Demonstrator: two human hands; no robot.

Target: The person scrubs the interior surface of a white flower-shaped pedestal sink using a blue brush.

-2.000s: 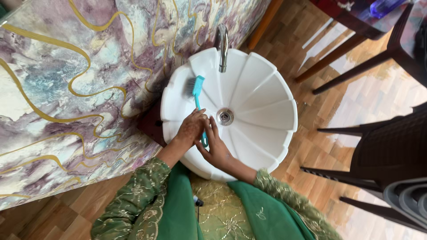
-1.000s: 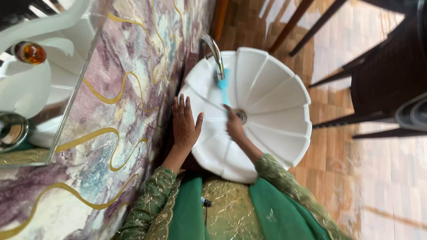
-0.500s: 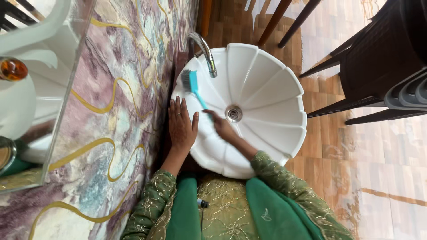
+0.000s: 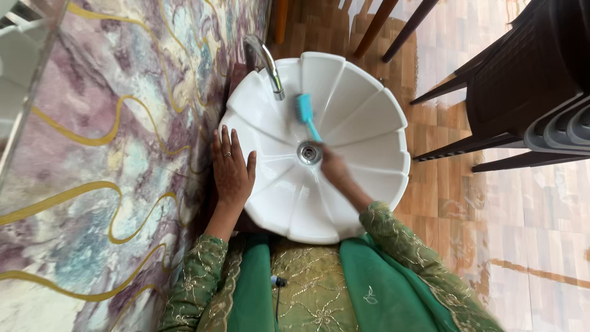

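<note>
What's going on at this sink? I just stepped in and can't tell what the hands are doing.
A person stands over a white fluted basin. The right hand holds a turquoise brush by its handle, its bristle head against the bowl just below the metal tap. The left hand lies flat on the basin's rim beside the marbled wall. No water shows running.

1. There is one view only, from a camera worn on the person's head.
2. It looks almost straight down onto a white fluted washbasin at the centre of the frame, from close above.
3. The marbled wall fills the left of the frame, and the wooden floor with dark chairs fills the right.
4. The person's green clothing lies along the bottom edge.
</note>
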